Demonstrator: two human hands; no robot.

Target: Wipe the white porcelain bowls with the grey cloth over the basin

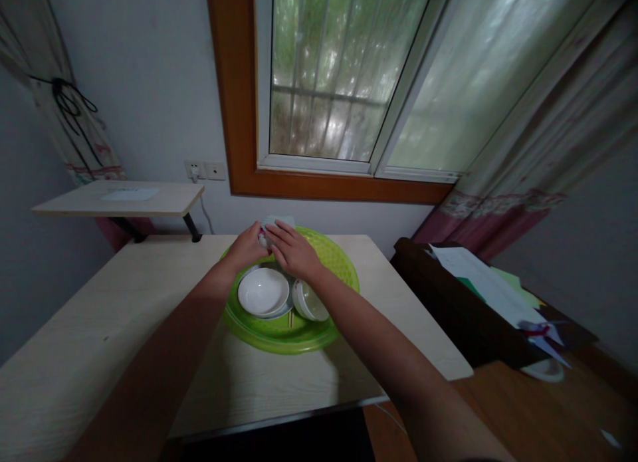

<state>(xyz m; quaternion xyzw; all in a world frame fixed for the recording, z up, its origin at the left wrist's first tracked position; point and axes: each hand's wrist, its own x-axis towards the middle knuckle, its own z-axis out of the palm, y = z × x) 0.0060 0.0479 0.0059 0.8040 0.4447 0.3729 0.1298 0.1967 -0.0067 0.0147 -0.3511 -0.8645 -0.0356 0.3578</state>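
Daylight glares through a window (326, 76) into otherwise dim surroundings, soft shadows falling on a pale table (386, 289). Wide-angle distortion stretches the edges, a curtain (543, 129) blurring at right.

We're pretty clearly in a home here: pink-bottomed curtains (528, 149) left and right, wood-framed window (329, 83) on the far side, wooden floor (518, 409) near right, white bowls (263, 291) on the table (74, 322).

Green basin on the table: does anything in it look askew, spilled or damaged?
Askew, yes: the white bowl on the right, apparently nested with another, is tilted, while the bowl on the left sits level. No spill or break shows in the green basin, though the left hand and right hand hide part of it.
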